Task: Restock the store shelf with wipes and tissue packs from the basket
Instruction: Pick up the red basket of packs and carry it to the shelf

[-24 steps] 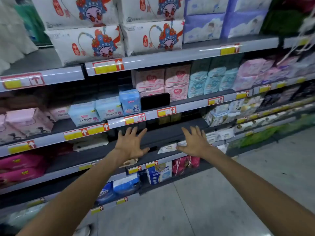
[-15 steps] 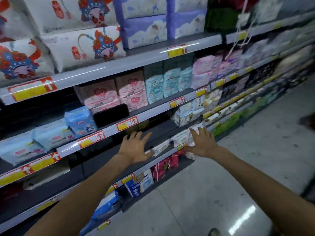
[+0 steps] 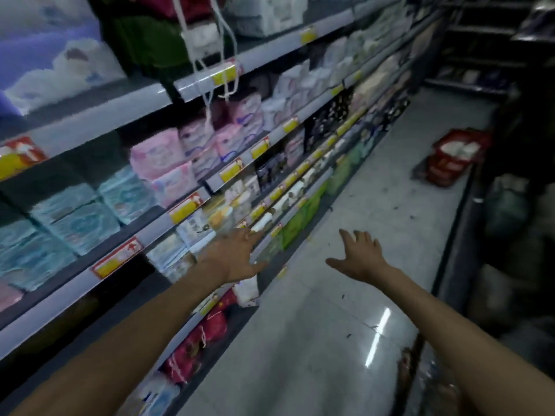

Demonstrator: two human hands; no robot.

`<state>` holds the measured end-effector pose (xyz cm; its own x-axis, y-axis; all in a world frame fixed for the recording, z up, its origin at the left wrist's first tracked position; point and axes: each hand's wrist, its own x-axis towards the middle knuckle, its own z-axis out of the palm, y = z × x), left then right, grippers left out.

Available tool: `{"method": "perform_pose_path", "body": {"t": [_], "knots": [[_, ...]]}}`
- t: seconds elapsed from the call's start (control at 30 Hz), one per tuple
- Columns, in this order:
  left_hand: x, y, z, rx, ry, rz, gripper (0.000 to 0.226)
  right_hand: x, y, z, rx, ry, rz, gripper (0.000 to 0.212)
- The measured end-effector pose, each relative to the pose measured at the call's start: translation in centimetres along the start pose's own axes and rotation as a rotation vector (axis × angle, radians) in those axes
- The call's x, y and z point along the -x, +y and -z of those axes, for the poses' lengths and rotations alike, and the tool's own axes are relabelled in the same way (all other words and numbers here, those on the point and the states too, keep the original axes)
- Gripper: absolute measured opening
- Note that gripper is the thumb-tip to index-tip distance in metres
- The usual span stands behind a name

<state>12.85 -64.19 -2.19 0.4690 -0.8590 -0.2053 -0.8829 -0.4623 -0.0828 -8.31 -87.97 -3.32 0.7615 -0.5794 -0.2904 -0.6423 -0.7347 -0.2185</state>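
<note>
A red basket [image 3: 458, 157] holds white packs [image 3: 459, 150] far right; near left, pale blue packs [image 3: 75, 217], pink packs [image 3: 162, 166], yellow-and-red labels [image 3: 186, 207].

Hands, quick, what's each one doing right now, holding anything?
Left hand: open, fingers spread, empty, in front of the shelf edge.
Right hand: open, fingers spread, empty, over the floor.

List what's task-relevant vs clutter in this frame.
Job:
- red basket on the floor, white packs inside
- shelf of wipes and tissue packs
- left hand, right hand, both open and empty

Lying about:
- hanging white cords
- debris on the floor
</note>
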Motion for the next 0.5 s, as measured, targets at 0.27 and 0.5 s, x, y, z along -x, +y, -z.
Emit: {"method": "perform_pose_path", "body": {"t": [0.27, 0.5], "knots": [[-19.4, 8.5, 4.3, -0.029, 0.033, -0.193, 0.102, -6.6, 13.5, 5.7, -0.054, 0.087, -0.204, 0.095], [-37.5, 13.6, 8.7, -0.014, 0.113, -0.313, 0.102, -16.9, 21.6, 10.7, -0.056, 0.13, -0.32, 0.094]]}}
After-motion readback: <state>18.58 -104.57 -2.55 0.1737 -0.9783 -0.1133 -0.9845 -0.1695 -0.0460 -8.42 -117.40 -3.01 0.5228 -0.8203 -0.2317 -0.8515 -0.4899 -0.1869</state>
